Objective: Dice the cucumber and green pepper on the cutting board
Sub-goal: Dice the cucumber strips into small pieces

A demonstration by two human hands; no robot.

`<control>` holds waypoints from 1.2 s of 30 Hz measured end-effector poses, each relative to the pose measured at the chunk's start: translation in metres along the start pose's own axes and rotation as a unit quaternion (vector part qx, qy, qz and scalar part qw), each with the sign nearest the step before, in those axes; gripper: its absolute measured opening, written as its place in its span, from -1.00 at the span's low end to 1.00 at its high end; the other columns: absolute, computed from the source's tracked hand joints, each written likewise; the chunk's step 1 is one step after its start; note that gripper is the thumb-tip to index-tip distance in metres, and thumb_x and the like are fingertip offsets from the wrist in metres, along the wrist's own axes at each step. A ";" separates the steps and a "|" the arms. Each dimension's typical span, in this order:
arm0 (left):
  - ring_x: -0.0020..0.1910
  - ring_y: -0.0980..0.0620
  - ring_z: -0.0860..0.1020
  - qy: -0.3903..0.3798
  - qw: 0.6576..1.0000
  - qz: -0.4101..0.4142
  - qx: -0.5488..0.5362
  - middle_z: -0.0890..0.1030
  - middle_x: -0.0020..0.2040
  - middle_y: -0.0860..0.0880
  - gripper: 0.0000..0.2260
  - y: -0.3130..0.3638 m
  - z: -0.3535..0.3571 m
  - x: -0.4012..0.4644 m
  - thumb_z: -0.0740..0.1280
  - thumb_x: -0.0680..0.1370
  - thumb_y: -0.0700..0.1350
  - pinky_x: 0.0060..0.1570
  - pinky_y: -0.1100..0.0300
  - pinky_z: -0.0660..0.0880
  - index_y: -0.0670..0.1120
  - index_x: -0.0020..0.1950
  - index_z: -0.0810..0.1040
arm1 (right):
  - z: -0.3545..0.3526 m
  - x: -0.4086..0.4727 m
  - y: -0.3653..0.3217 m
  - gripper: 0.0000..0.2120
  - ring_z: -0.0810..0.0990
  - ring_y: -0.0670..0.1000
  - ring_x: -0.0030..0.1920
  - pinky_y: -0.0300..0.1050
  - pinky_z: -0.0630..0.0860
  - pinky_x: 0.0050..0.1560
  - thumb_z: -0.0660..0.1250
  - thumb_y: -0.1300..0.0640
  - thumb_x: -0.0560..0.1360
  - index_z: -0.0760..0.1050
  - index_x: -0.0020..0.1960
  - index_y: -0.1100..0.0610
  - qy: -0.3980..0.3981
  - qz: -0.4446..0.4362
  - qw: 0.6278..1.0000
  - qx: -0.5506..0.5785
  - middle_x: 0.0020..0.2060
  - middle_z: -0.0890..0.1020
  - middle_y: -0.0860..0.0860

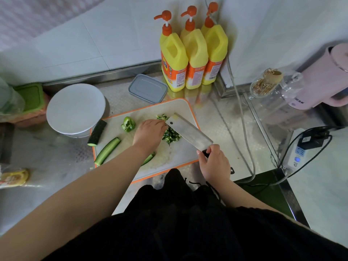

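Observation:
A white cutting board (175, 157) with an orange rim lies on the steel counter. My right hand (214, 162) grips the black handle of a cleaver (188, 131), whose blade stands over a pile of diced green bits (171, 136). My left hand (150, 133) rests palm down on the board against the pile, fingertips by the blade. A dark cucumber chunk (97, 133) lies at the board's left edge, a long cucumber strip (107, 151) beside it, and another strip (149, 158) shows partly under my left forearm. A green pepper piece (128, 124) sits left of my hand.
A white plate (75, 108) stands left of the board, a grey lidded box (147, 88) behind it. Three yellow pump bottles (194, 59) line the back wall. A glass jar (267, 85), pink kettle (323, 80) and power strip (297, 153) with cables sit at the right.

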State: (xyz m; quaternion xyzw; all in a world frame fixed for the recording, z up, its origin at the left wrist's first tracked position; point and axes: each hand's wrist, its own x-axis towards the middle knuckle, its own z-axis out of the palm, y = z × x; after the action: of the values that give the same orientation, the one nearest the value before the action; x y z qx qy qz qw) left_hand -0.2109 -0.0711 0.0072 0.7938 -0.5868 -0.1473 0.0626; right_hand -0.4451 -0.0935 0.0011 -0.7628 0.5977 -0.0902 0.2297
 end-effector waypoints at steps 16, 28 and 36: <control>0.15 -0.05 0.41 0.044 0.995 -0.079 -0.037 0.55 0.03 0.04 -0.73 -0.001 -0.005 -0.006 0.33 0.52 0.19 0.09 0.10 0.24 0.02 0.02 0.62 | 0.006 0.000 -0.013 -0.70 0.57 0.13 -0.25 -0.11 0.38 -0.31 0.29 -0.07 0.53 0.24 -0.02 0.10 0.005 -0.001 0.997 0.082 -0.22 0.57 0.04; 0.11 -0.03 0.44 0.035 0.998 -0.034 -0.049 0.65 0.03 0.02 -0.76 -0.001 -0.012 0.001 0.18 0.64 0.06 0.07 0.12 0.24 0.04 0.13 0.60 | 0.005 0.000 -0.018 -0.70 0.60 0.14 -0.20 -0.09 0.41 -0.28 0.25 -0.06 0.55 0.27 0.07 0.14 -0.009 -0.009 0.995 0.095 -0.21 0.55 -0.03; 0.32 -0.07 0.38 -0.056 0.981 -0.166 -0.086 0.41 0.31 -0.02 -0.54 -0.034 0.011 -0.063 0.25 0.56 0.21 0.23 0.00 0.34 -0.01 0.37 0.39 | 0.009 0.001 -0.022 -0.73 0.63 0.06 -0.17 -0.05 0.52 -0.22 0.18 -0.08 0.58 0.34 0.17 0.07 -0.071 -0.057 0.990 0.110 -0.14 0.64 -0.04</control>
State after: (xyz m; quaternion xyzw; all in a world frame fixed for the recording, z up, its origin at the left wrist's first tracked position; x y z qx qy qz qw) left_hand -0.2001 -0.0001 -0.0023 0.8624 -0.4345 -0.2493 0.0724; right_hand -0.4216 -0.0886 0.0033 -0.7703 0.5219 -0.1142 0.3482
